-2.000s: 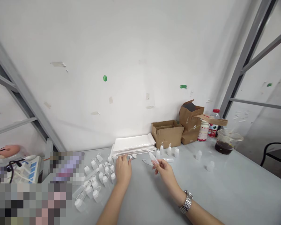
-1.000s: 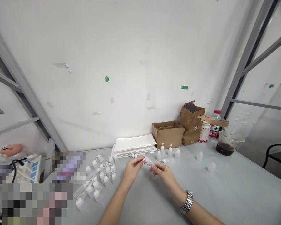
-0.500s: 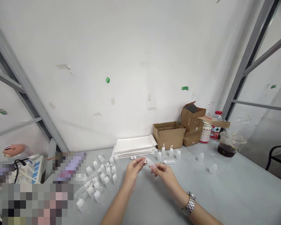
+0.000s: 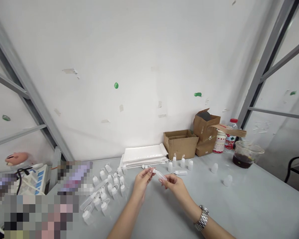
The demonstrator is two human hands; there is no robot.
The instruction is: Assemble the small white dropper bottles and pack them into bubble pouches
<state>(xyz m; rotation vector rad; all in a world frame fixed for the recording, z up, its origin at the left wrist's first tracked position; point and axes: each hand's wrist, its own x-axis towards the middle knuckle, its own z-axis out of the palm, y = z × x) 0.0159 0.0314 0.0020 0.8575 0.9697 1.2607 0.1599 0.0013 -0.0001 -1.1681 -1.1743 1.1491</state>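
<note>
Between my two hands is a small translucent plastic squeeze bottle (image 4: 160, 175), tilted with its white cap end up to the left. My left hand (image 4: 142, 181) pinches the cap with thumb and fingertips. The fingers of my right hand (image 4: 173, 182) are closed around the bottle's lower body. A second bottle (image 4: 180, 172) lies on its side just beyond my right hand. Several capped bottles (image 4: 114, 191) with looped straps stand in a group left of my left hand, with some lying among them. Behind the hands, several more bottles (image 4: 182, 162) stand near a cardboard box.
At the back are stacked white padded envelopes (image 4: 144, 154), an open cardboard box (image 4: 180, 147) and a brown paper bag (image 4: 206, 139). To the right, two loose bottles (image 4: 227, 180) stand near a plastic bowl (image 4: 244, 161) of dark liquid. A power strip (image 4: 40, 181) sits far left.
The strap by the cap, which stuck up earlier, no longer shows above my left fingers. Both hands keep their hold on the bottle. The view has shifted slightly.
</note>
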